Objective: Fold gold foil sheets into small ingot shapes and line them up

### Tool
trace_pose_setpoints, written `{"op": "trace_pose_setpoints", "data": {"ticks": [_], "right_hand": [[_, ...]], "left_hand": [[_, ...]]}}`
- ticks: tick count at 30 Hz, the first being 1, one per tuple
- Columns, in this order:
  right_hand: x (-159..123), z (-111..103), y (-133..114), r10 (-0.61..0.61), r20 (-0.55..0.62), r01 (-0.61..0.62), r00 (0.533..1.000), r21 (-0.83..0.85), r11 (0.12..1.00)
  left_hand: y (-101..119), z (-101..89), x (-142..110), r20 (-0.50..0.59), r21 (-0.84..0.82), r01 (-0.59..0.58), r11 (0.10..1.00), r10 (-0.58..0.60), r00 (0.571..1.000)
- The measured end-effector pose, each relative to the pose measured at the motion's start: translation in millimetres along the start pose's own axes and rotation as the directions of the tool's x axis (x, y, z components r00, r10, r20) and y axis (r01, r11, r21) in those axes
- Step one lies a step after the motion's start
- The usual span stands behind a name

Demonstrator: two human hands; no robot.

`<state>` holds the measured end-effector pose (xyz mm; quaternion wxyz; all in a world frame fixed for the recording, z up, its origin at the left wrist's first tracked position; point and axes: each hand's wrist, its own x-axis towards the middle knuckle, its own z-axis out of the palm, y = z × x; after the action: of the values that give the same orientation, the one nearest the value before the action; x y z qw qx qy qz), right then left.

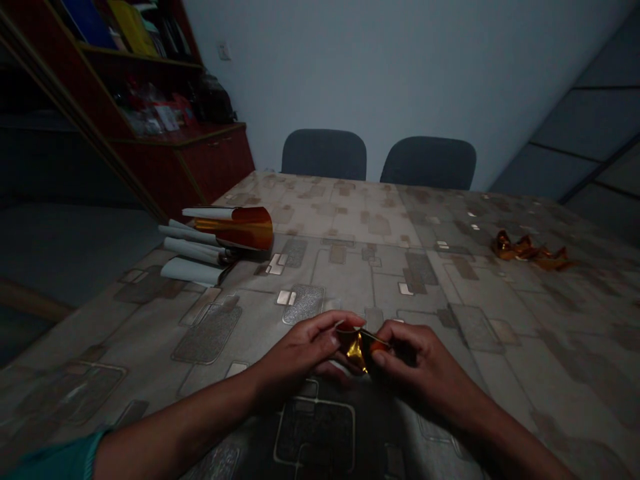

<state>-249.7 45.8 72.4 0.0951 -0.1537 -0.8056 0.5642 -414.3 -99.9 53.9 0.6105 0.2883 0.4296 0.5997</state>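
Observation:
My left hand (305,350) and my right hand (417,363) meet near the table's front edge, both pinching a small folded piece of shiny gold foil paper (357,347). The left thumb and fingers close on its left side, the right fingers on its right side. The foil is creased and sits just above the patterned tablecloth (350,267). Part of the piece is hidden behind my fingers.
Rolled sheets of white-backed gold foil (215,240) lie at the left of the table. Crumpled or folded gold foil pieces (530,250) sit at the far right. Two dark chairs (325,153) stand behind the table; a red shelf unit (150,100) is at the left.

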Motion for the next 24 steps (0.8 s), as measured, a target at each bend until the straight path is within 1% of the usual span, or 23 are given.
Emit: {"op": "trace_pose_setpoints", "data": {"ticks": [3,6,12,15,18,20,24], "right_hand": [[0.3,0.2,1.4,-0.024,0.029,0.024,0.999,-0.001,1.0],[0.4,-0.6,2.7,-0.042,0.033,0.043,0.999,-0.01,0.999],[0.2,-2.1,5.0,-0.036,0.084,0.035,0.996,0.017,0.999],[-0.9,-0.4,5.2,-0.004,0.103,-0.005,0.995,0.087,0.996],[-1.7,2.7,6.6,0.029,0.121,-0.057,0.992,0.233,0.971],[-1.3,4.8,8.3,0.037,0.113,-0.07,0.993,0.301,0.951],[0.3,7.3,11.0,0.035,0.079,-0.057,0.996,0.293,0.954]], "left_hand": [[-2.0,0.4,0.9,0.042,-0.002,0.04,0.999,-0.04,0.998],[-4.9,0.7,1.7,0.061,-0.034,0.083,0.996,-0.08,0.995],[-9.7,-0.8,3.7,0.069,-0.09,0.099,0.991,-0.093,0.993],[-10.8,-0.2,3.6,0.069,-0.078,0.115,0.99,-0.11,0.992],[-10.9,0.7,3.2,0.055,-0.07,0.096,0.993,-0.092,0.994],[-10.9,0.9,3.3,0.057,-0.071,0.094,0.993,-0.09,0.994],[-10.6,0.8,4.3,0.056,-0.076,0.092,0.993,-0.088,0.995]]}}
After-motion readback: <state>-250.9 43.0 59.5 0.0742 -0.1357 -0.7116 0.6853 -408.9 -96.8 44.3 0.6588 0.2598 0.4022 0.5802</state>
